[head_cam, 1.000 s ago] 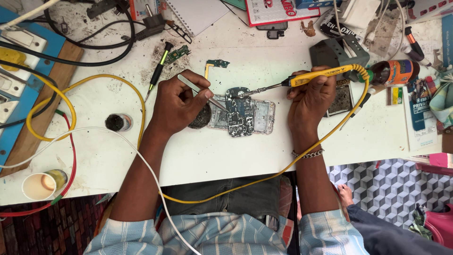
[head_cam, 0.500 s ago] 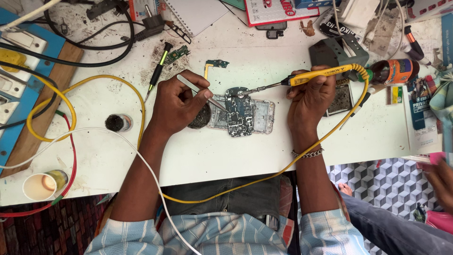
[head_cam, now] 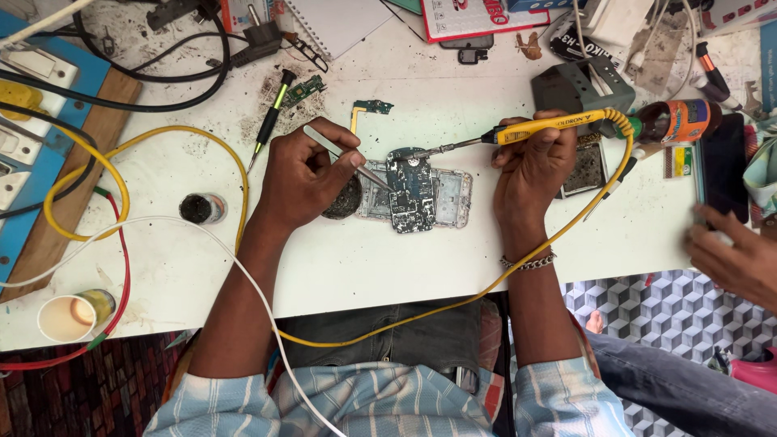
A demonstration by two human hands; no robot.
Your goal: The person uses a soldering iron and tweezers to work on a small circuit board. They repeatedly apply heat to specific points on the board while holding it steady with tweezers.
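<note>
Head view: left hand point(head_cam: 303, 178) fingers pinch tweezers point(head_cam: 344, 162); right hand point(head_cam: 534, 166) grips soldering iron point(head_cam: 526, 128) over circuit board point(head_cam: 413, 190).

Hidden or cut-off parts: the left hand point(head_cam: 303, 174) covers most of the dark round tin point(head_cam: 344, 201); the opened phone point(head_cam: 417, 194) shows parts too small to tell apart; a second person's hand point(head_cam: 732, 259) is cut by the right edge; the socket board point(head_cam: 32, 105) runs off the left edge.

Bare table point(head_cam: 421, 267) before the phone point(head_cam: 417, 194)
</note>
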